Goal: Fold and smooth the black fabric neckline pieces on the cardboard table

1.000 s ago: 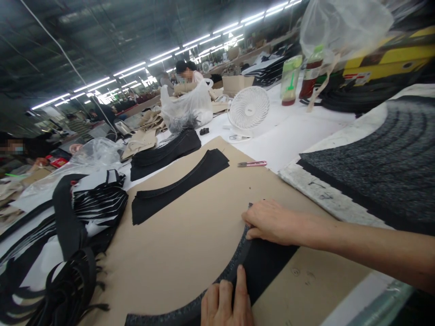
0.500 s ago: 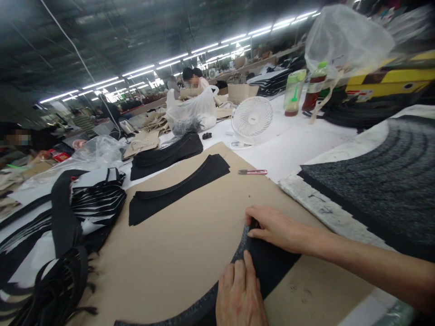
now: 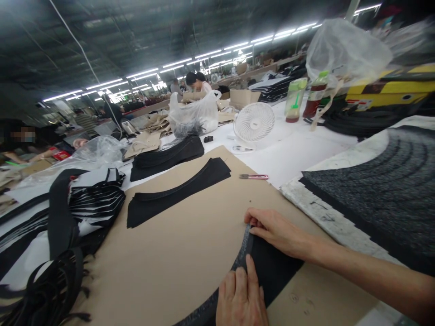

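A curved black fabric piece lies on the tan board, with a narrow speckled dark strip along its concave edge. My right hand pinches the upper end of that edge between thumb and fingers, and its fingertips hide the very end. Lower down, my left hand rests on the piece and strip with its fingers stretched out flat. Farther up the board sits a small stack of similar curved black pieces. Thread snips with a pink handle lie beyond my right hand.
Black strips are heaped at the left, beside layered black-and-white pieces. On the right lies a fanned stack of speckled dark pieces. A white fan, bottles and a plastic bag stand behind. Co-workers sit farther off.
The strip's lower end, seen at the bottom edge before, has moved out of view. Both hands keep nearly the same places on the piece. The whole view has shifted slightly.
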Tool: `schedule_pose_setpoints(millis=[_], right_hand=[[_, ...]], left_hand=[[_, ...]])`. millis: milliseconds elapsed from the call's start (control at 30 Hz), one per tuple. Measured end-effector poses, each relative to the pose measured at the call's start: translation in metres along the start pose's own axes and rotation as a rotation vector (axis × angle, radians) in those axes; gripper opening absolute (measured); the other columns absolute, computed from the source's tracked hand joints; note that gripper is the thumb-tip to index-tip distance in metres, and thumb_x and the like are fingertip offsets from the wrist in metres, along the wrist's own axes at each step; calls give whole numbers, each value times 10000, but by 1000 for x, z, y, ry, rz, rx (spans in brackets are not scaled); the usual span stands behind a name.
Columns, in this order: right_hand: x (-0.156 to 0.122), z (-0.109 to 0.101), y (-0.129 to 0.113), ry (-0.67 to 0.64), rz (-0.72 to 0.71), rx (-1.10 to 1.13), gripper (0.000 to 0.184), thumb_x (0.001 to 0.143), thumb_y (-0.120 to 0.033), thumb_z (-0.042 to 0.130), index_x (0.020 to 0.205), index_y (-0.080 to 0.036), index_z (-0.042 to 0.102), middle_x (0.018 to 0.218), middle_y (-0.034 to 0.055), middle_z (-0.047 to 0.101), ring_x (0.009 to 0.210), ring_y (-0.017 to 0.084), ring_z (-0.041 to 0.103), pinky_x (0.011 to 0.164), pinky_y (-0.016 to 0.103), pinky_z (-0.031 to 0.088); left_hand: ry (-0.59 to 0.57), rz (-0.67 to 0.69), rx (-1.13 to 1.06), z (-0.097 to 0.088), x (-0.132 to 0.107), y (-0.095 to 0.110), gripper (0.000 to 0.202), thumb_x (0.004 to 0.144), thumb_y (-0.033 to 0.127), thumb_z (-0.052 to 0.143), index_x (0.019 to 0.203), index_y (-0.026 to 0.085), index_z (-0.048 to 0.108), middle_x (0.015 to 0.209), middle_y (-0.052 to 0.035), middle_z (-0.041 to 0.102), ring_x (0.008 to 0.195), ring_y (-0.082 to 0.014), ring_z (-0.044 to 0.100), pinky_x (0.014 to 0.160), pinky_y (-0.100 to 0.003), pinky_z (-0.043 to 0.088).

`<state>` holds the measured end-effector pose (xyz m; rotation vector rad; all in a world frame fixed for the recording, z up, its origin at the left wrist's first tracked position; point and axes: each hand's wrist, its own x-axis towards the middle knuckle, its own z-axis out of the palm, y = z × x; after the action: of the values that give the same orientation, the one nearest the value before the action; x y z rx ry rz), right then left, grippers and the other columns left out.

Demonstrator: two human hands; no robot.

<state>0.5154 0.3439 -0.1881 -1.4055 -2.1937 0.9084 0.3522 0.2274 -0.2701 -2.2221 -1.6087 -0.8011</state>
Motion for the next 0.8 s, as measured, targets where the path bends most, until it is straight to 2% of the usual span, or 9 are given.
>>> schedule_pose_setpoints(millis=[267,567,800], right_hand=[[1,2,1,-2,22,1,182,777,-69,519,907,-191,556,759,-6,581,704,145,527,630,247,356],[1,5,0,6,46,-14,178,774,-71,493,896,-193,539,780,2,579,714,151,522,629,257,350],[-1,0,-7,11,70,-13,155,821,-96,449,893,-203,535,771,-2,600,693,146,536,630,257,361]], left_hand=[[33,-37,-8,7,-2,3,401,814,174,521,1207,153,594,863,-59,575,749,-214,475,673,-379,383],[24,-21,7,4,1,2,414,782,178,572,1194,151,599,853,-50,551,734,-205,457,643,-369,376],[56,-19,43,4,2,3,364,808,201,566,1166,149,610,854,-51,543,735,-198,461,649,-359,388]])
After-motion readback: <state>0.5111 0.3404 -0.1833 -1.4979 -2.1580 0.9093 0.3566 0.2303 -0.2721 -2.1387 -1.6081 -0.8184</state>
